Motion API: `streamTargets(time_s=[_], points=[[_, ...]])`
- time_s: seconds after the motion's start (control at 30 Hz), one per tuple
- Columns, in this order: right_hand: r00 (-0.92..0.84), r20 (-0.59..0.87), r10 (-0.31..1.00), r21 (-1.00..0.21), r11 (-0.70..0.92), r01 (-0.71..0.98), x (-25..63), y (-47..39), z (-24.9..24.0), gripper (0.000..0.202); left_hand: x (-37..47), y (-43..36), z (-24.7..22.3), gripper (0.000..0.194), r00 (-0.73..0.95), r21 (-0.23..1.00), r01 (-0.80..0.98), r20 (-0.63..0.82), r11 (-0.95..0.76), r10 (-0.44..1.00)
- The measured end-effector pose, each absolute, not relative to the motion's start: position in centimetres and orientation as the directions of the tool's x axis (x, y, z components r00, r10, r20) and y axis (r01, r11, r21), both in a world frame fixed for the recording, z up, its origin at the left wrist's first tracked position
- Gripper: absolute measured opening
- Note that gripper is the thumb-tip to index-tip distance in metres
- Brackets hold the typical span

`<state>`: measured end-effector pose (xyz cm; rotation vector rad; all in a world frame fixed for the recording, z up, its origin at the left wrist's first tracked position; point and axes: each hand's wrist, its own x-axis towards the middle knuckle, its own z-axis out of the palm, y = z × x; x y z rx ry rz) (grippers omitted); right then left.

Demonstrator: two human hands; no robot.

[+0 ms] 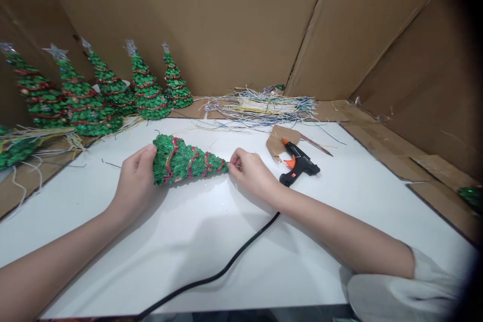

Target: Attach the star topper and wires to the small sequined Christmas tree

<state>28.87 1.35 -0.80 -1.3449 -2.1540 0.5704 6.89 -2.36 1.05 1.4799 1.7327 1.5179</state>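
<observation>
A small green Christmas tree (188, 161) with red garlands lies sideways above the white work surface, its wide base to the left and its tip to the right. My left hand (138, 176) grips the base, the thumb on the near rim and the other fingers mostly hidden behind it. At the tip, my right hand (251, 171) pinches with thumb and forefinger, and a short piece of thin wire (237, 166) shows at those fingers. No star is visible on this tree's tip.
Several finished-looking trees (151, 88) with clear stars stand at the back left. Bundled thin wires (264, 106) lie along the back. Right of my hand, a black and orange glue gun (300, 163) rests by a cardboard piece (277, 136); its cable (230, 266) crosses the white board (320, 261).
</observation>
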Motion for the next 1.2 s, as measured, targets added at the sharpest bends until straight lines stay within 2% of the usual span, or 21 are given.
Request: streamTargets(time_s=[0.13,0.3,0.5,0.9,0.97,1.07,1.2], points=[[-0.364,0.225,0.904,-0.540,0.427,0.725,28.9,1.2,-0.6,0.009,6.7,-2.1,0.7,0.032,-0.368,0.905,0.397,0.307,-0.150,0.878],[-0.354,0.206,0.912,-0.540,0.408,0.736,28.8,0.8,-0.4,0.010,6.6,-1.9,0.4,0.032,-0.379,0.927,0.340,0.289,-0.158,0.879],[-0.335,0.209,0.919,-0.534,0.394,0.748,28.5,0.7,-0.4,0.011,7.1,-2.4,1.1,0.033,-0.354,0.870,0.468,0.344,-0.154,0.870],[-0.359,0.221,0.907,-0.533,0.421,0.734,28.2,0.2,-0.5,0.011,7.3,-2.6,1.4,0.034,-0.345,0.852,0.493,0.379,-0.178,0.859],[-0.348,0.238,0.907,-0.554,0.421,0.718,28.2,0.3,-0.5,0.011,7.3,-2.5,1.4,0.034,-0.375,0.881,0.442,0.353,-0.170,0.857],[-0.337,0.288,0.897,-0.582,0.443,0.682,28.3,0.2,-0.4,0.010,7.4,-2.2,1.4,0.033,-0.451,0.954,0.268,0.247,-0.135,0.858],[-0.378,0.337,0.862,-0.533,0.506,0.678,28.4,-0.1,-0.2,0.012,7.7,-1.9,1.6,0.030,-0.497,0.989,0.087,0.148,-0.121,0.855]])
